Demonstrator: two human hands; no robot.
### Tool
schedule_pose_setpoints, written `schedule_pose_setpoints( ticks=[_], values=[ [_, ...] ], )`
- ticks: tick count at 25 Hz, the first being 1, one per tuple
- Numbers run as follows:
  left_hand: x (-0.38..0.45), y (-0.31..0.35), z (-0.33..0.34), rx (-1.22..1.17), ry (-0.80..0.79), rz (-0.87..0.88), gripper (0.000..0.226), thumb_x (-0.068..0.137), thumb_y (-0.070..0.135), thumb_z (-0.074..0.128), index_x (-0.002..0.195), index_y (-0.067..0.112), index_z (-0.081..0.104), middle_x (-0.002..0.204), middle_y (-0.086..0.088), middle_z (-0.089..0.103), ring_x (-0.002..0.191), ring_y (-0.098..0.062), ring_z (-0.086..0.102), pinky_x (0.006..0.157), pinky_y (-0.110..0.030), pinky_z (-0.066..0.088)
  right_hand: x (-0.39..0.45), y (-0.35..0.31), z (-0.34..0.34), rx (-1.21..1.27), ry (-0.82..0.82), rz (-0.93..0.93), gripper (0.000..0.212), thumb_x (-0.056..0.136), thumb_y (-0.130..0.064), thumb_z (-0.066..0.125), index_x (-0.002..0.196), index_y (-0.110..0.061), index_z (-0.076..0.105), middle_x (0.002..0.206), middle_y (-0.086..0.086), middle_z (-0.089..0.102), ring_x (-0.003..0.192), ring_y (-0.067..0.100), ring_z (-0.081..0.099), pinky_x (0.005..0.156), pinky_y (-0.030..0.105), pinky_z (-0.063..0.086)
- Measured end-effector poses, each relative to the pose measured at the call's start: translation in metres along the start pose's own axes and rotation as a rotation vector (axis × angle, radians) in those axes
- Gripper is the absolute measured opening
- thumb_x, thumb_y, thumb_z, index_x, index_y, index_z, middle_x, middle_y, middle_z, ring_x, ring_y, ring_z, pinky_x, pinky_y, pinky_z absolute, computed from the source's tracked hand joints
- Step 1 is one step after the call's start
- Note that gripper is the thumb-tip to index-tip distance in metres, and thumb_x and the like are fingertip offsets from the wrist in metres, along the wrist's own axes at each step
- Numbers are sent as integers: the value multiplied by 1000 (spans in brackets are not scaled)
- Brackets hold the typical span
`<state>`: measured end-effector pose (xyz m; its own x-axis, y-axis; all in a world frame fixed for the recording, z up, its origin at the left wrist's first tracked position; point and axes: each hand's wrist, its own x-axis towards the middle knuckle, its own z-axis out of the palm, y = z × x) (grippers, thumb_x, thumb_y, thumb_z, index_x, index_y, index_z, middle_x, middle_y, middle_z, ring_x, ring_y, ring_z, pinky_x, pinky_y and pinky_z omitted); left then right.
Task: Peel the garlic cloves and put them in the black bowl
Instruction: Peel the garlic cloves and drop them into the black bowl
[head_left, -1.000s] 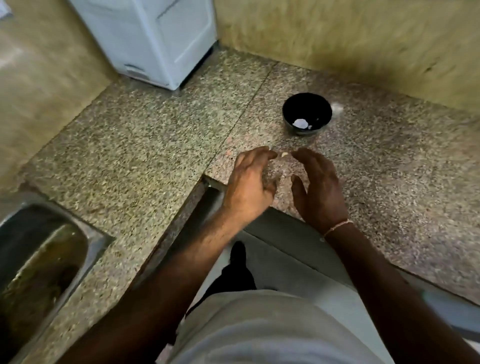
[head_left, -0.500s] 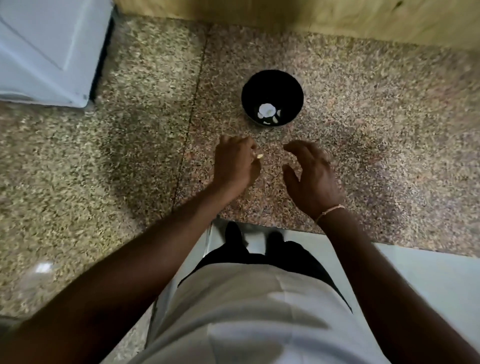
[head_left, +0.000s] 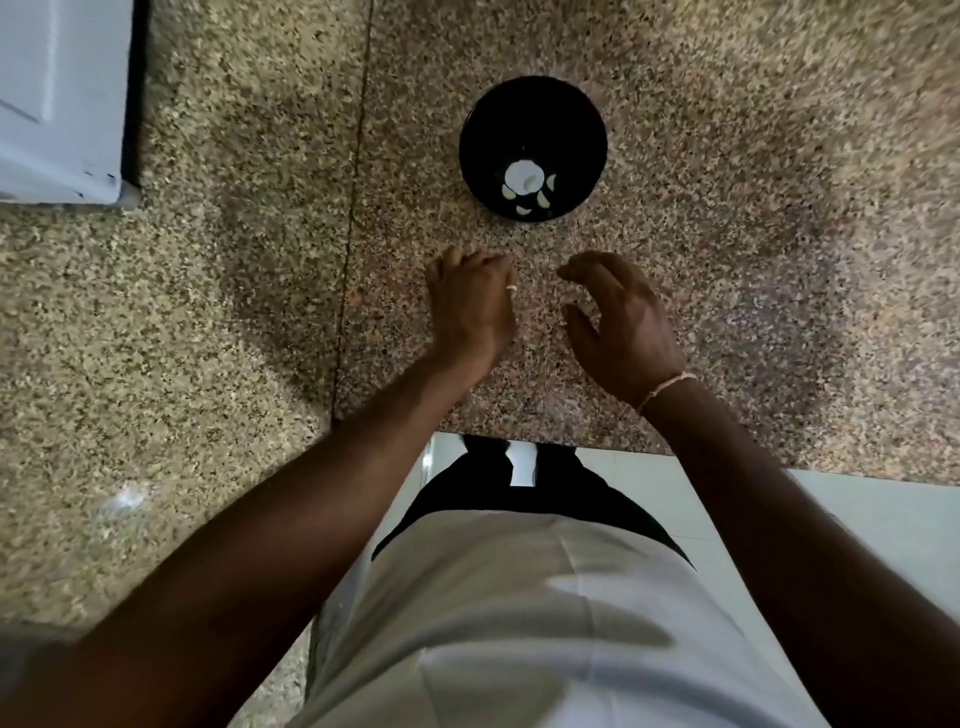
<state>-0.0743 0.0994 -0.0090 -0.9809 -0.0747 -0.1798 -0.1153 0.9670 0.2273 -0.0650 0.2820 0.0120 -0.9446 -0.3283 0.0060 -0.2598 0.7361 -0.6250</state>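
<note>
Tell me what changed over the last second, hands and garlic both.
The left hand went from open beside a small pale garlic piece on the counter to curled, pinching it. The right hand stayed open and empty. The black bowl kept its place, peeled cloves inside.

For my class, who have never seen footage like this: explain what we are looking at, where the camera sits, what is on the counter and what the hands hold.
There is no machine here: a person's two bare hands work at a speckled stone counter. The one camera sits on the person's head, looking down. A black bowl stands beyond the hands, with pale garlic pieces inside. The left hand has its fingers curled and pinches a small pale bit, probably a garlic clove. The right hand hovers beside it, fingers relaxed, holding nothing. A white appliance stands at the far left.
</note>
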Motion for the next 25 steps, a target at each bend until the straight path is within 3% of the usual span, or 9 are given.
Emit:
schedule_pose_setpoints(
  ticks=[4,8,10,13,17,21,25],
  values=[
    [-3,2,3,-40,1,18,20,90,12,69,101,28,64,112,5,66,115,-25,51,95,-42,32,11,4,-6,18,-13,-21,38,93,-13,64,131,-12,64,137,8,58,125,29,57,96,44,54],
    [-15,7,-9,-288,179,53,11,89,17,73,93,24,66,93,8,68,99,-14,49,84,-32,23,25,0,-18,53,25,-36,38,93,-17,66,131,-13,64,136,6,58,123,26,58,94,43,55],
    [-12,11,-24,-380,279,70,11,89,20,75,97,22,68,94,10,68,97,-10,46,85,-31,26,39,-4,-27,92,61,-59,38,92,-17,67,130,-12,64,135,7,59,121,26,60,93,44,56],
    [19,16,-49,-411,365,56,11,92,23,74,102,21,68,95,8,70,98,-17,51,86,-37,36,65,-8,-37,56,103,-86,38,91,-17,67,129,-12,64,132,7,60,118,27,61,90,42,57],
    [62,11,-60,-420,321,18,15,91,21,74,106,23,69,95,3,68,99,-18,50,87,-42,46,91,-9,-41,-33,108,-112,38,92,-19,65,130,-15,63,132,6,60,117,28,60,87,40,56],
    [57,5,-55,-485,301,38,21,88,12,77,108,19,72,99,2,63,91,-11,53,73,-23,44,96,-11,-38,-83,107,-114,37,92,-18,64,129,-15,64,128,10,63,114,32,58,86,40,53],
    [16,-11,-53,-615,338,36,17,91,7,73,104,16,72,99,2,71,93,-16,66,79,-26,55,69,-16,-25,-67,81,-122,37,92,-20,66,128,-11,65,122,13,65,110,34,59,84,41,52]
  ],
)
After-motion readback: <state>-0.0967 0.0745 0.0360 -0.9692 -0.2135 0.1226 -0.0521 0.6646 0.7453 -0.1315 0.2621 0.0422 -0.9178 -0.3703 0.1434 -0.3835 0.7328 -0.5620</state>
